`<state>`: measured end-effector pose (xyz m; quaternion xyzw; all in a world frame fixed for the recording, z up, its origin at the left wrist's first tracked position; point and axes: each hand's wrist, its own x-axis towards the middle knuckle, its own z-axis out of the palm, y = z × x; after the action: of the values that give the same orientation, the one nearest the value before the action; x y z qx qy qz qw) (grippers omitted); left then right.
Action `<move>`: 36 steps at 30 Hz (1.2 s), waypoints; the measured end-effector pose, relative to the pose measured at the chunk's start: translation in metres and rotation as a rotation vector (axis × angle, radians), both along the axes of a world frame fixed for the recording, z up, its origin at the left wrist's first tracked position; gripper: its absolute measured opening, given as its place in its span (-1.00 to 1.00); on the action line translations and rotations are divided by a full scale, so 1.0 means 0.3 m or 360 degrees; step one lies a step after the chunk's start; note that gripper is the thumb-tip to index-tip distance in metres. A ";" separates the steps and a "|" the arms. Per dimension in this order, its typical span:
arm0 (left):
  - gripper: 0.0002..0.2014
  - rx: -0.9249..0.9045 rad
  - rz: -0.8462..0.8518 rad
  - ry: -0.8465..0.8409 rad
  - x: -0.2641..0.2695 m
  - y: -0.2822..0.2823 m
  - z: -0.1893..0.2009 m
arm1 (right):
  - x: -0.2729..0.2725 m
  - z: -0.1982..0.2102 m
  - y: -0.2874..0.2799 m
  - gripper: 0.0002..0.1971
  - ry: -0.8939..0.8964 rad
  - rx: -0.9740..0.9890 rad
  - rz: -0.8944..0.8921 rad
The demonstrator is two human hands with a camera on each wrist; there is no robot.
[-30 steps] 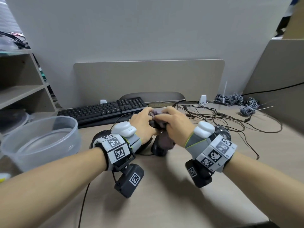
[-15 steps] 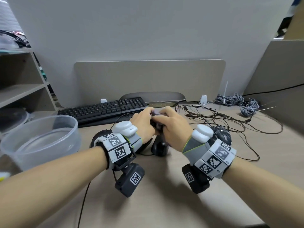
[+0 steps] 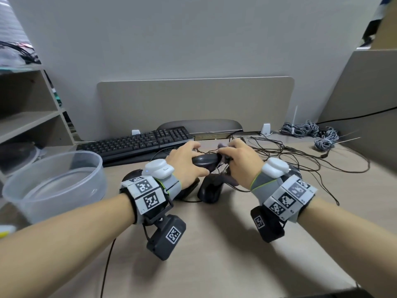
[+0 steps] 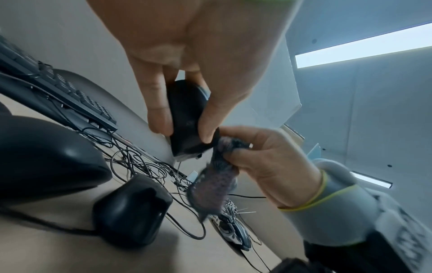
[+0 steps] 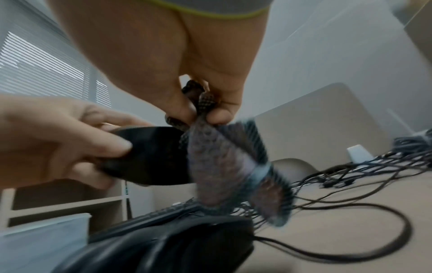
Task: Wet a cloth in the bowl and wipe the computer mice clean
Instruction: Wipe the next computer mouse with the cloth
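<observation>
My left hand (image 3: 190, 162) grips a black mouse (image 3: 204, 160) by its sides and holds it above the desk; its cord trails down. My right hand (image 3: 238, 160) pinches a purple-grey mesh cloth (image 3: 223, 146) against the mouse's right end. In the left wrist view the cloth (image 4: 215, 188) hangs from the right hand's fingers beside the mouse (image 4: 187, 118). In the right wrist view the cloth (image 5: 217, 166) is blurred next to the mouse (image 5: 151, 153). A clear bowl (image 3: 53, 183) with water stands at the left.
A second black mouse (image 3: 209, 190) lies on the desk under the hands, another (image 3: 132, 177) under my left wrist, a third (image 3: 293, 171) behind my right wrist. A black keyboard (image 3: 137, 143) lies at the back. Tangled cables (image 3: 290, 155) spread to the right. Shelves (image 3: 28, 123) stand at the left.
My hands have drawn slightly apart, so the held mouse now shows between them. The cloth has shifted from hanging below the hands to the mouse's right end.
</observation>
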<state>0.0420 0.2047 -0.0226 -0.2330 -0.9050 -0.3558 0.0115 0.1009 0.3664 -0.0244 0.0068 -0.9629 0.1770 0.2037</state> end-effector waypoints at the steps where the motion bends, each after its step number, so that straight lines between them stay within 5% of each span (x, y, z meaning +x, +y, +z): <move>1: -0.32 0.0072 -0.0025 -0.0033 0.005 0.003 0.002 | -0.001 -0.007 -0.011 -0.48 -0.0003 -0.0012 0.0027; 9: -0.77 0.0688 -0.0187 -0.0535 0.012 0.008 0.007 | 0.002 0.003 0.018 -0.52 0.0168 -0.0182 -0.0069; 12: -0.76 0.0788 -0.0184 -0.0617 0.015 0.014 0.012 | -0.016 0.003 0.002 -0.55 0.0206 -0.0187 0.0023; 16: -0.80 0.0865 -0.0205 -0.0599 0.011 0.014 0.025 | -0.032 -0.014 0.037 -0.56 0.0128 -0.0228 -0.0196; 20: -0.78 0.0919 -0.0132 -0.0608 0.001 0.025 0.027 | 0.001 -0.004 -0.055 -0.59 0.0257 -0.0247 0.0115; 27: -0.81 0.1017 -0.0065 -0.0566 -0.007 0.037 0.059 | -0.024 -0.015 0.001 -0.69 0.0177 -0.0411 -0.0105; 31: -0.92 0.1065 0.0015 -0.0836 -0.013 0.044 0.046 | -0.021 0.003 -0.025 -0.74 0.0294 -0.0573 0.0016; 36: -0.79 0.1139 -0.0004 -0.1109 -0.026 0.065 0.054 | -0.002 0.035 -0.048 -0.72 0.0408 -0.0442 0.0111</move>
<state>0.0341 0.2242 -0.0063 -0.0830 -0.6758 -0.7008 -0.2127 0.1003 0.3522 -0.0140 0.0345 -0.8945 0.3128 0.3176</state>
